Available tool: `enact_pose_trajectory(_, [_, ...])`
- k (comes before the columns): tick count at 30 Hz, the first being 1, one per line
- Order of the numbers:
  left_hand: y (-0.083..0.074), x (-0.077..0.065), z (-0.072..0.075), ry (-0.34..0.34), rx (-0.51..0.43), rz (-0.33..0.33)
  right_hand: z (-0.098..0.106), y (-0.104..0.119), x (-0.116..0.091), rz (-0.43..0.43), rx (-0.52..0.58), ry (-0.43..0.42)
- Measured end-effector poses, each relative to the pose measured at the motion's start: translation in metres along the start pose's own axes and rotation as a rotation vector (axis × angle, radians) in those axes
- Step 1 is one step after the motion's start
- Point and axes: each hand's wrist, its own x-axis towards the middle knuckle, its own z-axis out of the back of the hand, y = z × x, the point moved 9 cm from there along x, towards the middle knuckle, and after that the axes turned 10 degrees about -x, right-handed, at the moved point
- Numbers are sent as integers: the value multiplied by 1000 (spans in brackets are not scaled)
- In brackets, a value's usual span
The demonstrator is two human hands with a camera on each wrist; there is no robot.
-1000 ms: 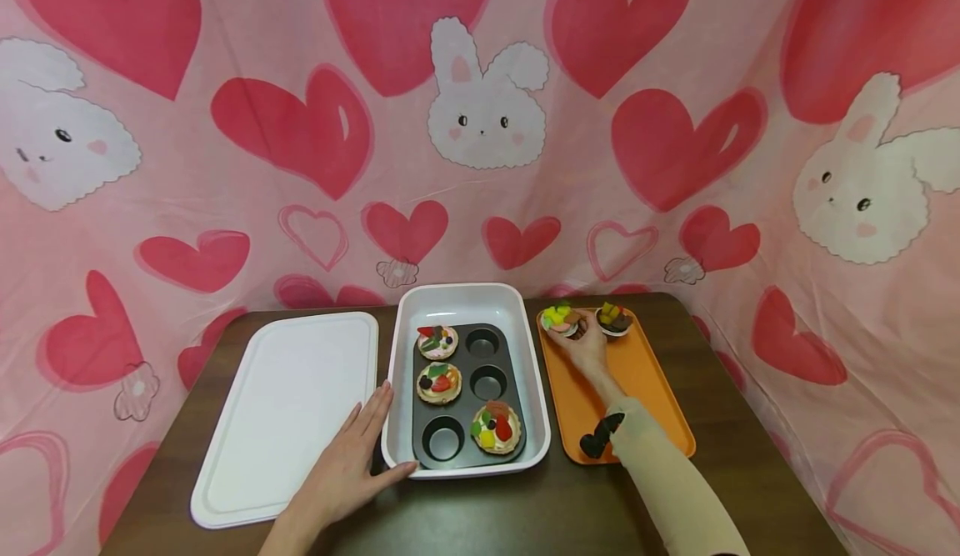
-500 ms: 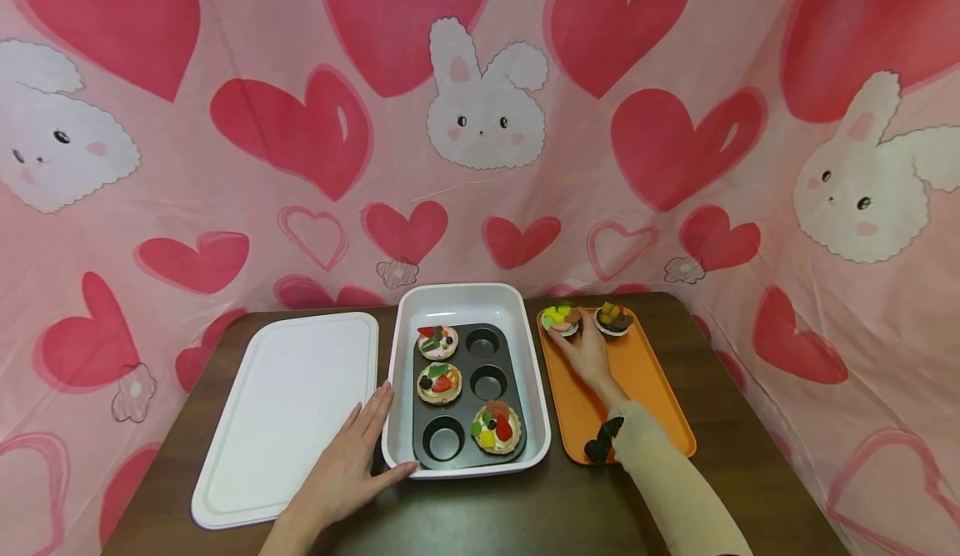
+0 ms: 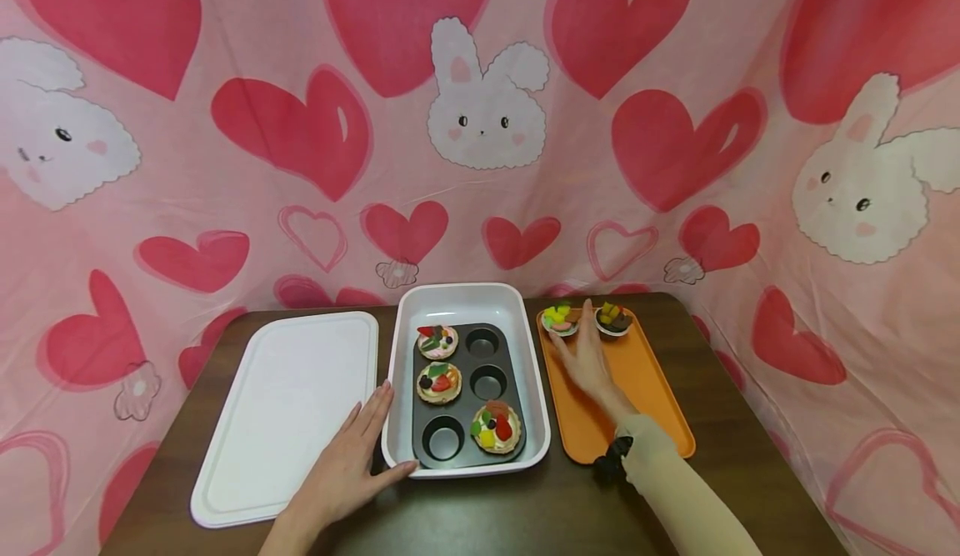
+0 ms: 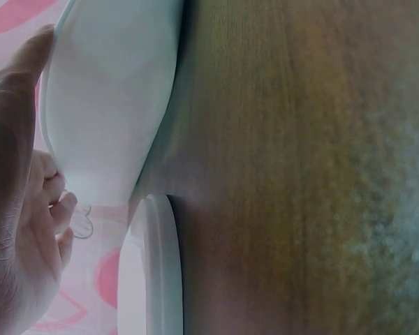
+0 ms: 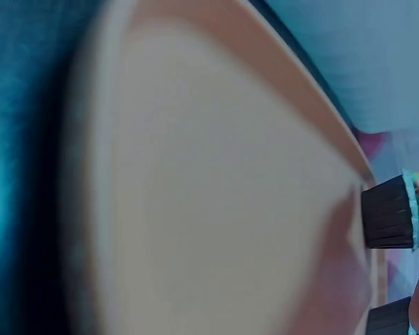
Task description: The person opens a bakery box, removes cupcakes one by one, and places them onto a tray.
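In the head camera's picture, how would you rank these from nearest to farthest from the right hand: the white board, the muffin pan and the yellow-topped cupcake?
From the right hand:
1. Yellow-topped cupcake: back left corner of the orange tray.
2. Muffin pan: left of that tray, inside the white tub.
3. White board: on the table's left side.

orange tray (image 3: 647,383), dark grey muffin tin (image 3: 464,407), pink backdrop (image 3: 480,193) (red hearts (image 3: 300,135), white rabbits (image 3: 487,127)).

"What's within your reach?"
"I have a dark-wrapped cupcake (image 3: 559,320), topped yellow, green and pink, upright in the far left corner of an orange tray (image 3: 573,423); beside that, my white tub (image 3: 461,302), flat."
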Motion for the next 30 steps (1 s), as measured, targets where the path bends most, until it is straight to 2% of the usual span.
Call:
enact_pose_trajectory(4, [1,1,-2,11,1,7,-6,-10,-2,67,-57,10])
enact_pose_trajectory(7, [1,1,-2,14,7,6,-3,-6,-8,108,-63,31])
enact_pose_trajectory(14, [-1,2,0,13,14,-9,27,58,-36,98,-62,215])
enact_pose_trajectory(17, [-1,2,1,18,19,-9,28,72,-47,110,-58,270])
enact_pose_trajectory(22, [0,1,2,17,19,-4,23,99,-66,211,-39,333])
enact_pose_trajectory(26, [-2,1,3,6,27,-17,19,122,-84,335,-48,370])
enact_pose_trajectory(30, [-7,1,6,-27,48,-60,14,142,-100,479,-82,372])
